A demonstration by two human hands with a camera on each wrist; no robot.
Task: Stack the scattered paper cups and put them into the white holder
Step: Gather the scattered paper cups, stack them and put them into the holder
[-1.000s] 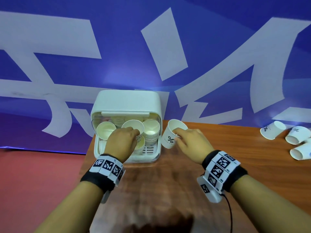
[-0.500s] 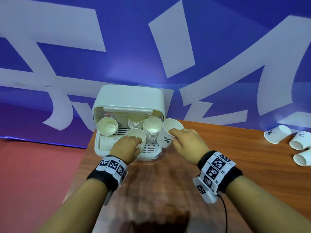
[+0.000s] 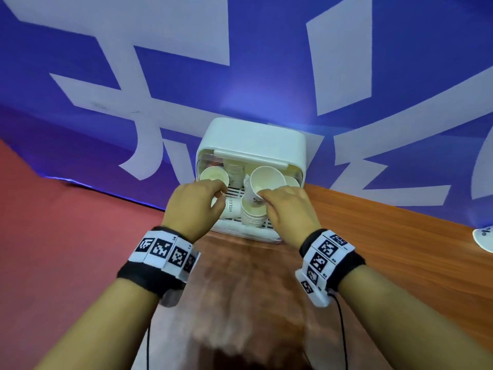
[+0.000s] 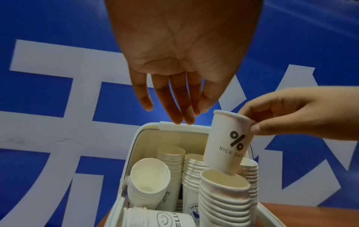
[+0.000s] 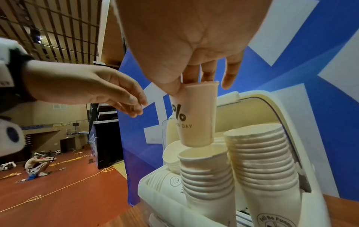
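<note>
The white holder [image 3: 250,140] stands open at the table's back edge, with several cup stacks inside. My right hand [image 3: 269,194] pinches the rim of a white "%" paper cup [image 3: 266,180] between thumb and fingers. The cup [image 4: 227,142] hangs upright with its base just over the mouth of the front stack [image 4: 225,196]. In the right wrist view the cup [image 5: 196,116] is nearly touching that stack [image 5: 205,169]. My left hand [image 4: 180,113] hovers over the holder's left side, fingers relaxed and holding nothing.
One loose cup [image 3: 484,239] lies at the right edge of the wooden table [image 3: 386,236]. A blue banner rises right behind the holder. Red floor drops off to the left of the table. A taller stack [image 5: 260,161] stands right of the front one.
My left hand has let go of the stack it held and drawn back to the left. My right hand has carried the "%" cup leftward, over that stack in the holder.
</note>
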